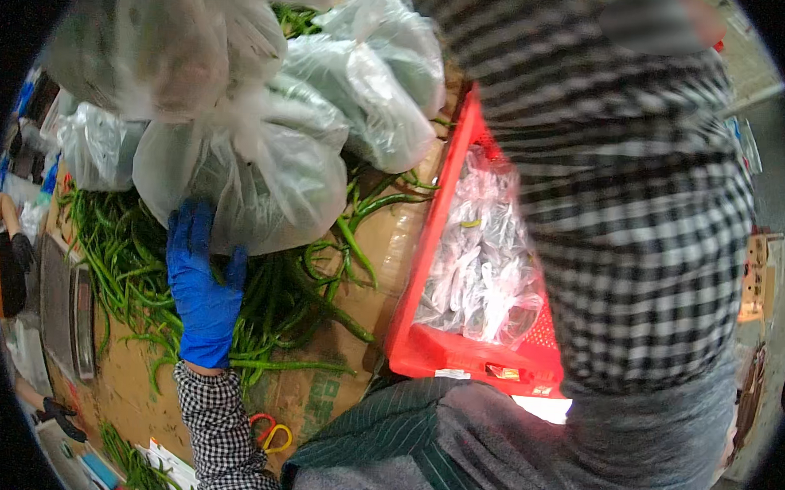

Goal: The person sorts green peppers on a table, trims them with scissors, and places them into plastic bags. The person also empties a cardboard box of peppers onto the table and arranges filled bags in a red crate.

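My left hand (204, 299), in a blue glove, rests against the lower edge of a translucent plastic bag (271, 190). Its fingers are stretched out and the thumb stands apart. Long green chili peppers (274, 301) lie in a loose heap under and around this hand. Above it, a larger whitish plastic bag (168, 42) is blurred and fills the upper left. My right arm, in a black-and-white checked sleeve (624, 222), reaches up and across the top; its hand is out of sight.
A red plastic crate (431, 274) with clear plastic bags (485, 259) inside stands to the right. Knotted bags (383, 94) lie at the far side. Scissors with red and yellow handles (274, 434) lie on cardboard (313, 401). A flat grey device (65, 308) and other people's dark-gloved hands (64, 419) are at left.
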`<state>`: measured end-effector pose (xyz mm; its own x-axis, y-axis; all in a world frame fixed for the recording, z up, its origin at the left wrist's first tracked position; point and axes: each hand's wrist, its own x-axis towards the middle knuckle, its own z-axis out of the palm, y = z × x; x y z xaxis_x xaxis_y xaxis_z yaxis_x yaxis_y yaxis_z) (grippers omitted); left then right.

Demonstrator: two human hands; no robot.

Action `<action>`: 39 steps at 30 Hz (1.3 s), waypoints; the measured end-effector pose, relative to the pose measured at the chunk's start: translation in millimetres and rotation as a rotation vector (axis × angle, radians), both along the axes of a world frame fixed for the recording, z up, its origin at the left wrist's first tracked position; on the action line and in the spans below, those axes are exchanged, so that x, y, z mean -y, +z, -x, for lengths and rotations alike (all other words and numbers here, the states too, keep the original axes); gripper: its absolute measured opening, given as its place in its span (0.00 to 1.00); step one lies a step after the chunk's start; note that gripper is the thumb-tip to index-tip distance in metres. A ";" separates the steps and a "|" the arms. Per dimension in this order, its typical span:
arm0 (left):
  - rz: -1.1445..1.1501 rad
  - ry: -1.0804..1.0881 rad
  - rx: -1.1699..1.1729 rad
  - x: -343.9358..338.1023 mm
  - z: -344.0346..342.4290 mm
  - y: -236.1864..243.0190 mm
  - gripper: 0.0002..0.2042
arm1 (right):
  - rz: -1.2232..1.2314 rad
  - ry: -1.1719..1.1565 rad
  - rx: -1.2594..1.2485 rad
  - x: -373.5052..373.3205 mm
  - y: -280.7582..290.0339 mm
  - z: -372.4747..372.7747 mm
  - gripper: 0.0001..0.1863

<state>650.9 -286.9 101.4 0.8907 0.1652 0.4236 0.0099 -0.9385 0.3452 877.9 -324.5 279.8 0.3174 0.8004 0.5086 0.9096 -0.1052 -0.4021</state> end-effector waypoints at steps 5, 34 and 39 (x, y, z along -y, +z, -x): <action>0.046 0.038 0.106 -12.0 5.5 -12.2 0.28 | 0.321 -0.155 0.119 -70.9 -91.4 -16.0 0.24; 0.264 0.166 0.199 47.7 43.8 27.1 0.18 | 0.297 -1.045 -0.825 569.1 -354.2 132.9 0.24; 0.498 0.115 -0.007 86.8 68.3 -17.8 0.19 | 0.602 -1.107 -0.961 541.6 -441.3 220.4 0.39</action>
<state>582.6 -373.7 83.6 0.8572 0.4428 0.2630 0.1072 -0.6528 0.7499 657.5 -866.1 -161.5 0.8595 -0.0338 -0.5100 -0.2804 -0.8654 -0.4152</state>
